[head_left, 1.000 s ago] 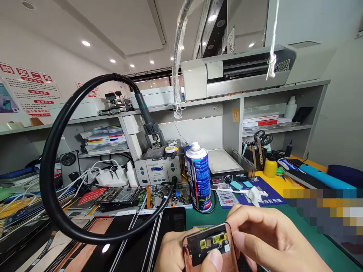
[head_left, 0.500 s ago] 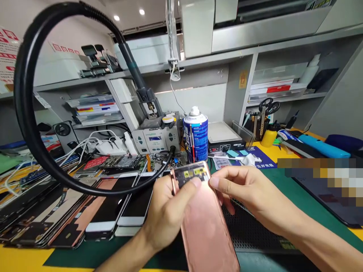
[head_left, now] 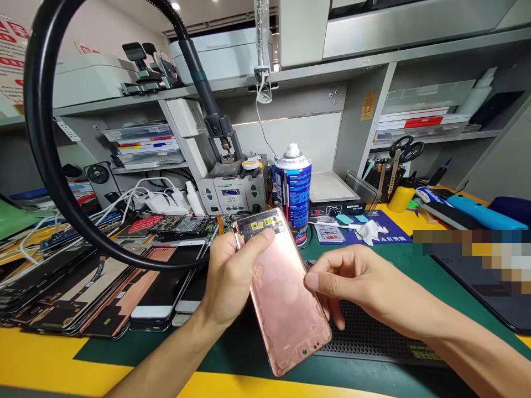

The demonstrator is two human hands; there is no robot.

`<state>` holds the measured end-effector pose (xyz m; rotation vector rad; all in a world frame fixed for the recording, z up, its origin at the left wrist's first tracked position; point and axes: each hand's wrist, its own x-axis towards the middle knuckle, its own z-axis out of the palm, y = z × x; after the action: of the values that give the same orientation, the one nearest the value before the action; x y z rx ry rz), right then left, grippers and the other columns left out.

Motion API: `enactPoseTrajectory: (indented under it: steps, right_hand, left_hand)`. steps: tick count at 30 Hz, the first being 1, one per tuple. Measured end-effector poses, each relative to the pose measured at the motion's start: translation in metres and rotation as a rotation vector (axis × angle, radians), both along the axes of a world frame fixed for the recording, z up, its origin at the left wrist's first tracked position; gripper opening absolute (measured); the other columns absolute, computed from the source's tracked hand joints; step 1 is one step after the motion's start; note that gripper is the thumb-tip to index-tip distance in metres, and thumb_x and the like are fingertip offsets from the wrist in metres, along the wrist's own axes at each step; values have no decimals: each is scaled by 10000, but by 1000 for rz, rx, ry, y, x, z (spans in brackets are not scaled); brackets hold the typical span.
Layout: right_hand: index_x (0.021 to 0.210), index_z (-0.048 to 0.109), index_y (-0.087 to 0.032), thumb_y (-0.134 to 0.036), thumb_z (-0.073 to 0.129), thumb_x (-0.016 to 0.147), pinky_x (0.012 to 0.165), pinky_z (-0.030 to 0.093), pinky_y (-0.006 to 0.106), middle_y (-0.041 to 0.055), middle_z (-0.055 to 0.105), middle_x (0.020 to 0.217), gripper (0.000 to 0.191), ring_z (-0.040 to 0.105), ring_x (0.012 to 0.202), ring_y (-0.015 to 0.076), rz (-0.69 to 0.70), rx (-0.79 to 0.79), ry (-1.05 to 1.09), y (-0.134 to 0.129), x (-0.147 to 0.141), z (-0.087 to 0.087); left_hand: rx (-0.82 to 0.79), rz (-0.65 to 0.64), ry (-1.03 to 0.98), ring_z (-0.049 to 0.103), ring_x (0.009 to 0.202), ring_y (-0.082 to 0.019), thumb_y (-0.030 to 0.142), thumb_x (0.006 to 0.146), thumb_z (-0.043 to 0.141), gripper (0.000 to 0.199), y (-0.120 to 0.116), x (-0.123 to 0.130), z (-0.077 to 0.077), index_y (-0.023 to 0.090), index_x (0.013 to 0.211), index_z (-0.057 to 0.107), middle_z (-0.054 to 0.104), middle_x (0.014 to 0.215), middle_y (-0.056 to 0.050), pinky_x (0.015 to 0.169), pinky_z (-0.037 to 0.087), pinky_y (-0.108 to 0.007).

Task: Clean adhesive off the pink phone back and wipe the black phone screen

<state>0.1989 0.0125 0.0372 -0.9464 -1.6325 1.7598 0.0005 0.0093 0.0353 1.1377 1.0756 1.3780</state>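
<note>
My left hand grips a phone screen panel by its upper left side, thumb pressed on the back near the top. The back is copper-coloured, with a dark strip carrying small yellow patches along the top end. The panel is tilted, its lower end toward me. Thumb and forefinger of my right hand are closed together at the panel's right edge, about halfway down. Whether they also pinch something thin there I cannot make out. Beneath this hand lies a black perforated mat.
Similar phone panels lie in a row at the left, under a looping black hose. Behind the panel stand a blue spray can, a grey control unit and a hot plate. A dark flat panel lies at the right.
The panel has moved up and left in view and turned, so its lower end now shows. My right finger and thumb are now farther down its right edge.
</note>
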Motion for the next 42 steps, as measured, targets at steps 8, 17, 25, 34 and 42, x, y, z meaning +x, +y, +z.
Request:
enactPoseTrajectory:
  steps: [8,17,25,34,42]
  right_hand:
    - [771,692,-129,-449,712,845,582,507,245,-8,550,662,329,493,584,115,91,-20,21,-1,2,-2]
    - [786,647,-147,-397,732,826,595,474,229,11,647,728,267,581,632,126,133,-17,-20,-1,9,-2]
    - [798,741,-167,-424,610,929,612,507,256,21,700,701,317,631,645,167,-98,456,-174,7,27,6]
    - [1173,715,-241,-64,565,918,828,595,286,99,756,1154,345,733,995,194,-609,1644,-187,20,57,-3]
    - [1170,719,-238,-23,587,875,663,580,299,121,733,1206,388,750,798,195,-679,1902,-291,25,51,-21]
  left_hand:
    - [28,91,-22,392,547,-91,409,830,678,365,-3,-4,1,166,647,477,395,618,35,512,302,-236]
    - [69,149,-6,389,565,-98,422,837,682,386,-4,4,-1,169,629,478,426,599,36,527,317,-236]
    - [277,-80,-17,606,829,-197,452,890,613,293,-6,1,0,167,873,682,685,886,-45,779,488,-312]
    - [-95,-697,-508,494,1308,-372,643,949,168,844,0,0,22,-6,1336,544,540,1395,-261,1117,297,-525]
    - [-547,-1035,-317,721,813,-360,812,843,157,1041,-9,16,21,-62,1194,600,708,905,-246,809,493,-453]
